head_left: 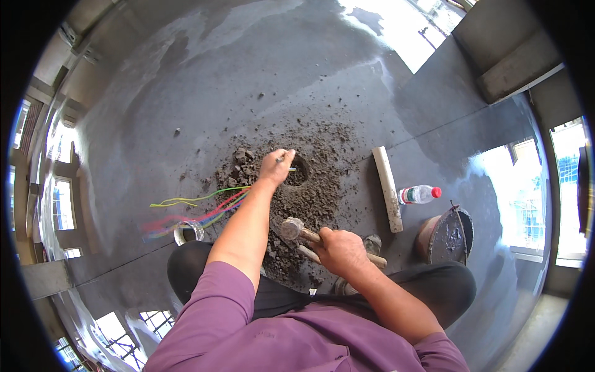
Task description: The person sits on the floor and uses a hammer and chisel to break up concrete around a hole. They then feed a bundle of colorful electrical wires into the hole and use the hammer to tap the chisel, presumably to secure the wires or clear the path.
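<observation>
A person's left hand (276, 166) is gripping a thin metal chisel (290, 168) at a rubble-ringed floor hole (299, 170) (grey, crumbly) while the right hand (338, 249) is clasping a wooden-handled hammer (293, 229).

Grey concrete floor (186, 80), partly wet and shiny at 12 to 1 o'clock. Chipped hole (299, 170) near centre, ringed by loose rubble (322, 198) and grit spreading toward 6 o'clock. Coloured wires (192, 208) lie at 9 o'clock of the hole, a small round tin (188, 232) just below them. At 3 o'clock a pale pipe piece (387, 188), then a plastic bottle (418, 194) with red cap on its side. Bucket (447, 235) of mortar at 4 o'clock.
</observation>
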Demonstrator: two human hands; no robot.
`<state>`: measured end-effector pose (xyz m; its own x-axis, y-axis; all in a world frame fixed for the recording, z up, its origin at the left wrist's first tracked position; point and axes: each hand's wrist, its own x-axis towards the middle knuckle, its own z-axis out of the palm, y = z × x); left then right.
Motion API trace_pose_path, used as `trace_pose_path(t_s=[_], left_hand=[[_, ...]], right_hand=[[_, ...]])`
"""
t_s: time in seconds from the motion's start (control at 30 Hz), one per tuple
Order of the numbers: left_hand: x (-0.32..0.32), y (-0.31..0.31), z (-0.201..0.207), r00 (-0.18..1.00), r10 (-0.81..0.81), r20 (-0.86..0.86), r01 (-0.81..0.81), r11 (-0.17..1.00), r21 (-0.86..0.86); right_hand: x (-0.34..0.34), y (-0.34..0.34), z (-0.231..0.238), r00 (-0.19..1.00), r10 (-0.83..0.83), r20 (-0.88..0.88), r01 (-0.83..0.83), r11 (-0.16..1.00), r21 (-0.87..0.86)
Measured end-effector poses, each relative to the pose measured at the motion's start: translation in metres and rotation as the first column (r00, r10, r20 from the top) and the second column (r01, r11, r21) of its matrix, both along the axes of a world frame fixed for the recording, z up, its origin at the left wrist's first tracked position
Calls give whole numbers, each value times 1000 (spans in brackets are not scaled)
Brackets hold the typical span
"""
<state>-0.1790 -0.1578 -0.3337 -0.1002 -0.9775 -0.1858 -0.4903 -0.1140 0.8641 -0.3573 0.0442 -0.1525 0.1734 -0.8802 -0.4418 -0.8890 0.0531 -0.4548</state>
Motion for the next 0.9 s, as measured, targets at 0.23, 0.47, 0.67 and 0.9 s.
trace_pose_path(t_s=[0.23,0.47,0.67,0.9], left_hand=[[-21,60,-29,987,-60,151,119,901,-417],[-27,75,-32,983,-23,182,87,932,-353],[-29,73,-35,989,13,145,38,938,-344],[-32,74,-31,992,46,113,-8,948,-317]], right_hand=[[4,-1,-3,1000,6,-4,-6,1000,1],[3,-2,3,999,-32,-19,33,999,27],[4,0,-4,998,-51,35,52,997,-54],[9,-5,-25,986,-8,168,63,944,-324]])
